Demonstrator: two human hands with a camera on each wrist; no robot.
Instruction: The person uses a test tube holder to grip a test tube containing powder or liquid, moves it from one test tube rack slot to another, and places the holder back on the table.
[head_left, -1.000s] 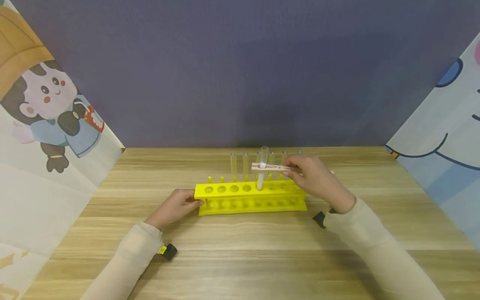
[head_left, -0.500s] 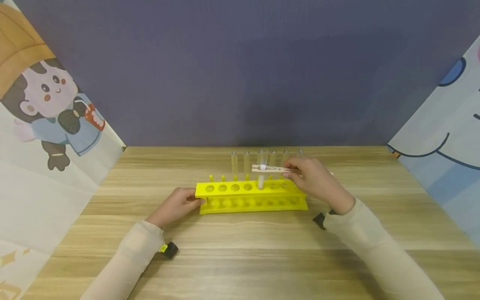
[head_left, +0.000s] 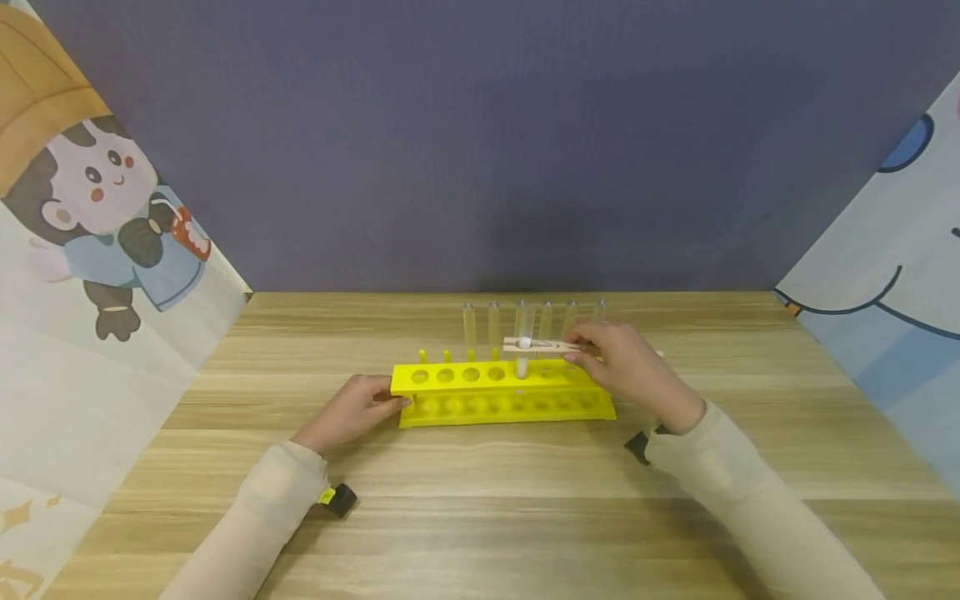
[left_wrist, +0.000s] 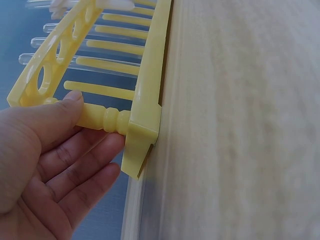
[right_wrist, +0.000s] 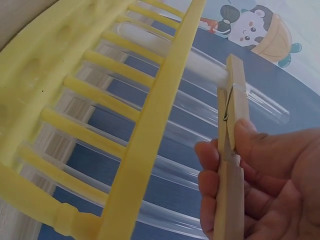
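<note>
A yellow test tube rack [head_left: 450,387] stands on the table. At its left end my left hand [head_left: 351,413] grips the end post, thumb and fingers around it in the left wrist view. My right hand [head_left: 636,371] holds a wooden test tube clamp [head_left: 553,346] by its handle. Its jaws close round a clear test tube [right_wrist: 202,67] with white contents. That tube passes through a hole in the rack's upper plate, and its lower end sits between the two plates in the right wrist view. The clamp is slightly above the plate.
Several clear, seemingly empty test tubes [head_left: 470,327] stand upside down on pegs along the rack's rear. Bare wooden tabletop [head_left: 480,517] lies in front. A dark panel [head_left: 480,167] rises behind, with cartoon-printed sheets [head_left: 112,233] at the sides.
My right hand has lowered the clamp and the test tube, so the tube has gone down into the rack hole. My left hand keeps its hold on the rack.
</note>
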